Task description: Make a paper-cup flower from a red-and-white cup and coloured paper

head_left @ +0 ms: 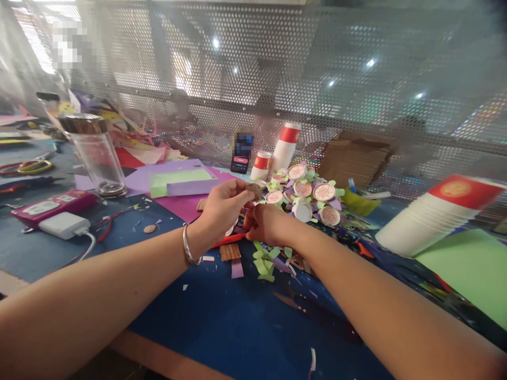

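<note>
Over the middle of the table my left hand [224,208] is closed, thumb and fingers pinched on a small brownish piece [254,189]. Close against it is my right hand [269,224], its fingers curled in; what they hold is hidden. Just under the hands lies a slim red object [232,240], partly covered. A corrugated cardboard scrap [230,252] and a purple paper strip [236,268] are below it. Cut green paper pieces [265,262] lie beneath my right wrist. Behind my right hand is a heap of round paper-cup bottoms [324,192] with green and purple paper bits.
Stacked paper cups [439,216] lean at the right by a green sheet [471,274]; more cups [285,148] and a phone [241,153] stand behind. At left are a glass jar [99,158], a magenta power strip [55,208], a white plug [65,224] and scissors [34,166].
</note>
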A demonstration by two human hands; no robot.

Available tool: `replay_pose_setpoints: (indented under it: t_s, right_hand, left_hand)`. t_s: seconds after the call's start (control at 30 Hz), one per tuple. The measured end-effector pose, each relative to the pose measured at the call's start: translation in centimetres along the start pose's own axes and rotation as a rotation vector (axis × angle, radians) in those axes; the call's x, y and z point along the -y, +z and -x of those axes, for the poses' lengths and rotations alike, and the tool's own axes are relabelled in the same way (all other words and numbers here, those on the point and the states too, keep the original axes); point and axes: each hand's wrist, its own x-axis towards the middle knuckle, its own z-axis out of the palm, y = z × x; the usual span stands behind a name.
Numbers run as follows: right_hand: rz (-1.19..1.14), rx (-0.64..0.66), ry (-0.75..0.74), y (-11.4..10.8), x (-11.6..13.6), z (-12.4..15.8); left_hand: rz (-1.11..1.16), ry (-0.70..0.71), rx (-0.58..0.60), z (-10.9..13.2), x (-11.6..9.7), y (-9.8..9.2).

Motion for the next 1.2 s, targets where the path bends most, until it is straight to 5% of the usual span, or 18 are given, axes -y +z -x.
replay_pose_setpoints:
  t_s: [0.43,0.67,0.87,1.03,1.2]
  right_hand:
    - [0.023,0.025,0.036,-0.5,1.6,0.3]
    - [-0.182,-0.185,0.01,0.9,-0.9,0.9]
    - [-0.358,-0.329,-0.063,0.5,-3.2,4.6]
    - [-0.686,-0.43,-0.125,1.1,-4.5,8.2]
    - [-0.743,-0.582,-0.126,1.1,-4.6,9.5]
  left_hand:
    - [0.001,-0.004,-0.044,-0.1,-0.2,-0.2]
    - [0.01,-0.016,-0.022,-0.1,0.1,-0.1]
    - [-0.01,-0.024,0.046,0.1,0.1,-0.1]
    - [-0.063,-0.125,0.198,0.6,0.0,0.0]
    - [-0.133,-0.211,0.319,1.1,0.2,0.2]
